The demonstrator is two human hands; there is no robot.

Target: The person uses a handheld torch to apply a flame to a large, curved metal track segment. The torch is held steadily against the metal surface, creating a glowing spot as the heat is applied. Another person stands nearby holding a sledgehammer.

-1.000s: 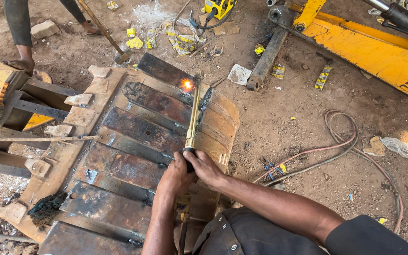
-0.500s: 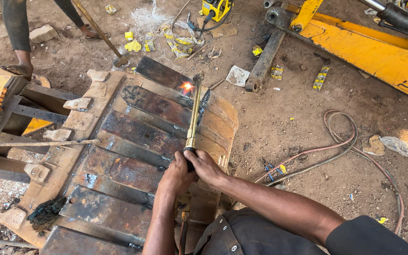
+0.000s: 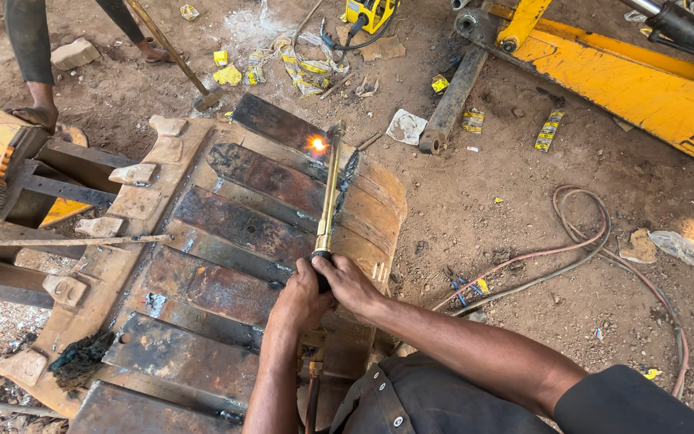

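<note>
Mid-cut: left hand (image 3: 299, 299) and right hand (image 3: 347, 283) both grip the cutting torch (image 3: 328, 197) (flame far end) over the rusted bucket (image 3: 226, 265); next, probably steady tracking along the plate.

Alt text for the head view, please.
Both hands, left hand and right hand, grip a long brass cutting torch whose flame burns on a rusty excavator bucket lying on dirt; hoses trail right.
</note>
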